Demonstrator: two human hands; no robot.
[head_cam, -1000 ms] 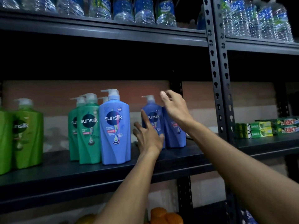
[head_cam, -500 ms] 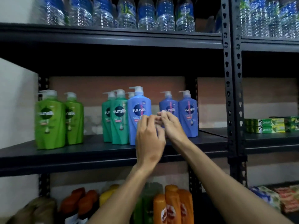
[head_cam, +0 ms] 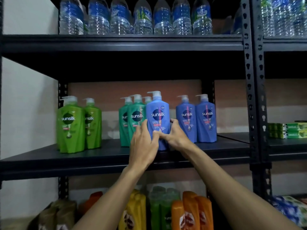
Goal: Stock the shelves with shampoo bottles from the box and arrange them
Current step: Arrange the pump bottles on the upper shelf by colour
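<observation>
Head view. Under the forearms: orange bottles (head_cam: 191, 211), yellow bottles (head_cam: 134, 211) and green ones on a lower shelf, all blurred. Above those, front edge of the middle shelf (head_cam: 99, 156).

Both hands on one light-blue shampoo bottle (head_cam: 158, 113). Left hand (head_cam: 143, 146) wrapped on its left side, thumb on the front. Right hand (head_cam: 174, 136) clasped round its lower right side, thumb across the front label and meeting the left thumb. Bottle upright, pump on top, near the shelf's front edge. Base mostly hidden by the hands, so cannot tell whether resting or lifted.

Just left of left hand: teal bottles (head_cam: 137, 117), touching the held one, partly behind it. Just right of right hand: two dark-blue bottles (head_cam: 206, 117) side by side, further back. Well left of left hand: two lime-green bottles (head_cam: 70, 123).

Far right, on the next unit: green toothpaste boxes (head_cam: 292, 130), stacked. Farthest, high above both hands: row of water bottles (head_cam: 142, 17) on the top shelf.
</observation>
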